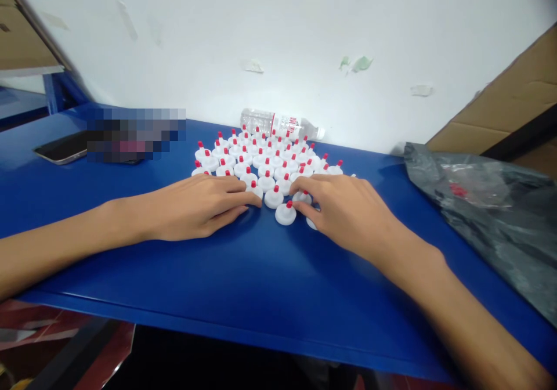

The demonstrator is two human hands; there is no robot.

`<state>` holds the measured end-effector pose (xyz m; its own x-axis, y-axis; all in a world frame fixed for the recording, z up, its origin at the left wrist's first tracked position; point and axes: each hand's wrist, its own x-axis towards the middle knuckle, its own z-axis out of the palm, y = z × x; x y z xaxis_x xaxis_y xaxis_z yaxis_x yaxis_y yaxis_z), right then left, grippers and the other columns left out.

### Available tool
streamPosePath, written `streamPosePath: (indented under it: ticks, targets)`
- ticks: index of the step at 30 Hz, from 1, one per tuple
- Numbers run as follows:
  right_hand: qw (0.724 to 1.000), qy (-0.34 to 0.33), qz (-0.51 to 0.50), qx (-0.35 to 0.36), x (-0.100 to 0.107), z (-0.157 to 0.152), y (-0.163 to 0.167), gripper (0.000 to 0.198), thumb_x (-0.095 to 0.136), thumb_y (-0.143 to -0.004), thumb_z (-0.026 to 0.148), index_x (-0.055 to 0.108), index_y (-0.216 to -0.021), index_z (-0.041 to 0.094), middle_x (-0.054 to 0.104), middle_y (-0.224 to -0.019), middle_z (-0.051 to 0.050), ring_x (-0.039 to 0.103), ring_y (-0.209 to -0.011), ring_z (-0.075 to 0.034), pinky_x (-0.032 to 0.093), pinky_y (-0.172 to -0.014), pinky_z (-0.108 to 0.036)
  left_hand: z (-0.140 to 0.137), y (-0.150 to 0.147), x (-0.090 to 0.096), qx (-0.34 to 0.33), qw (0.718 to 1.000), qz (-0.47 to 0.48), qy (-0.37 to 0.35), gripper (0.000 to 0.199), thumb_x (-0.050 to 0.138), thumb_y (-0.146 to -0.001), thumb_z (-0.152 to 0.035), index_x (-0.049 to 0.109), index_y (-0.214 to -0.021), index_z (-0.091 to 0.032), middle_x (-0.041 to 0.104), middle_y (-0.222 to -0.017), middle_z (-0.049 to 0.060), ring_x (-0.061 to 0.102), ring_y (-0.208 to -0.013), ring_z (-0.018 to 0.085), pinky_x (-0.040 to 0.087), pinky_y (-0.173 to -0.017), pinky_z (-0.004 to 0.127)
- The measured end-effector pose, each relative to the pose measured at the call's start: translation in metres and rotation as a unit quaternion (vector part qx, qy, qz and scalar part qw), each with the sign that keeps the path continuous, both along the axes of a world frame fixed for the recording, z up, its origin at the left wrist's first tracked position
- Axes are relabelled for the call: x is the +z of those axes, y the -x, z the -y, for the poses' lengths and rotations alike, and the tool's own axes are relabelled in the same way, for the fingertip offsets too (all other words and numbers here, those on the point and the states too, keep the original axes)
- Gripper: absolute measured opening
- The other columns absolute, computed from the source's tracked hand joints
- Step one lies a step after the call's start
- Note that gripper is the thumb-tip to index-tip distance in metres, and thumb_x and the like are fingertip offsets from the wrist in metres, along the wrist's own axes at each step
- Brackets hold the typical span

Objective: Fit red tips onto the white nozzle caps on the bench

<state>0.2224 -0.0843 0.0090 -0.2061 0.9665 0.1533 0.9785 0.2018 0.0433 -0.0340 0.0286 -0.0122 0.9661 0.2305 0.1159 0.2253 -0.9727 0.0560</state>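
Note:
A crowd of white round caps with red pointed tips [267, 182] stands upright in the middle of the blue table [243, 280]. My left hand [202, 205] rests at the near left edge of the group, fingers stretched forward and the fingertips against the caps there. On the other side, my right hand [348, 207] reaches in with thumb and index finger apart. Its thumb tip is at the red tip of the frontmost cap [285, 215]; whether they touch I cannot tell. More caps are partly hidden under both hands.
A clear plastic bottle [281, 124] lies on its side behind the caps, by the white wall [300, 24]. A phone [63, 146] lies at the left beside a blurred-out patch. On the right are a dark plastic bag [491, 221] and cardboard [505, 94].

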Motion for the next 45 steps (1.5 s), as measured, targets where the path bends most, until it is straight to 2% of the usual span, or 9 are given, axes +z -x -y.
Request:
streamPosePath:
  ticks: [6, 13, 24, 34, 45]
  targets:
    - [1.000, -0.004, 0.000, 0.000, 0.000, 0.000, 0.004, 0.023, 0.055, -0.100, 0.030, 0.069, -0.118, 0.027, 0.076, -0.101, -0.002, 0.069, -0.088, -0.021, 0.029, -0.057, -0.031, 0.001, -0.001, 0.000, 0.001, 1.000, 0.002, 0.006, 0.033, 0.042, -0.108, -0.026, 0.062, -0.134, -0.030, 0.067, -0.101, 0.006, 0.064, -0.078, 0.018, 0.047, -0.072, 0.028]
    - [0.998, -0.062, -0.004, -0.001, -0.002, 0.000, 0.004, 0.028, 0.054, -0.102, 0.038, 0.066, -0.126, 0.029, 0.074, -0.109, -0.002, 0.067, -0.076, -0.019, 0.027, -0.054, -0.031, 0.000, 0.000, -0.002, 0.000, 1.000, 0.005, 0.003, 0.033, 0.043, -0.108, -0.027, 0.062, -0.135, -0.029, 0.067, -0.100, 0.005, 0.064, -0.077, 0.017, 0.047, -0.071, 0.027]
    - [0.999, -0.043, -0.003, -0.006, 0.001, 0.001, 0.007, 0.027, 0.052, -0.104, 0.038, 0.066, -0.125, 0.029, 0.073, -0.116, -0.003, 0.068, -0.079, -0.019, 0.027, -0.055, -0.030, 0.000, -0.001, -0.001, -0.005, 1.000, -0.003, -0.005, 0.033, 0.041, -0.109, -0.027, 0.061, -0.135, -0.028, 0.067, -0.102, 0.006, 0.065, -0.079, 0.017, 0.048, -0.071, 0.027]
    - [1.000, 0.000, -0.008, 0.000, 0.001, 0.001, 0.011, 0.022, 0.055, -0.101, 0.032, 0.070, -0.116, 0.027, 0.073, -0.102, -0.002, 0.068, -0.079, -0.018, 0.027, -0.056, -0.031, 0.001, -0.001, 0.000, -0.001, 1.000, -0.011, -0.010, 0.033, 0.040, -0.109, -0.029, 0.059, -0.136, -0.030, 0.066, -0.101, 0.005, 0.064, -0.078, 0.017, 0.047, -0.071, 0.028]
    - [1.000, -0.003, -0.012, 0.008, -0.002, 0.000, 0.009, 0.023, 0.054, -0.102, 0.034, 0.071, -0.115, 0.026, 0.074, -0.100, -0.002, 0.067, -0.082, -0.018, 0.028, -0.058, -0.030, 0.000, -0.001, 0.000, -0.005, 1.000, -0.003, -0.005, 0.033, 0.041, -0.109, -0.029, 0.060, -0.136, -0.029, 0.067, -0.101, 0.006, 0.065, -0.080, 0.018, 0.049, -0.072, 0.028]
